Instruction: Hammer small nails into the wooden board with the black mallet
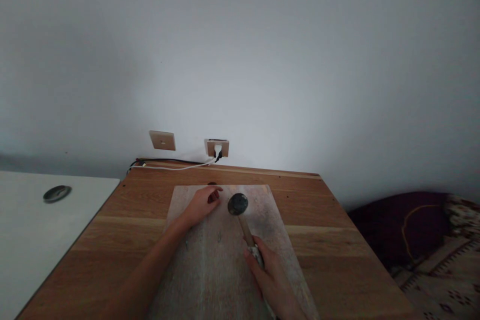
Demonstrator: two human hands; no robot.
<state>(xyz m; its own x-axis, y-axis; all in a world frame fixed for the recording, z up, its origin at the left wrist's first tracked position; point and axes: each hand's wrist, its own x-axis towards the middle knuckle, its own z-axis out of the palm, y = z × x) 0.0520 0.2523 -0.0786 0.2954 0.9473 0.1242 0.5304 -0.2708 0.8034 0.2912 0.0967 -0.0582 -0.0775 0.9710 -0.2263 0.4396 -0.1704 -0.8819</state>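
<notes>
My right hand is wrapped round the handle of a mallet. Its dark, round head is raised over the far part of a worn, flat board, and the handle is pale wood with a mottled grip. Left of that head, my left hand rests at the board's far edge, its fingers curled and pinched together. Whatever they may hold is too small to make out. Two tiny objects that look like nails, one near my left forearm and another nearer the middle, show on the board.
Under the board is a wooden tabletop against the wall. A wall socket holds plugs, with cables running left along the back edge. On a white surface at left lies a dark oval dish. Purple and patterned fabric lies at right.
</notes>
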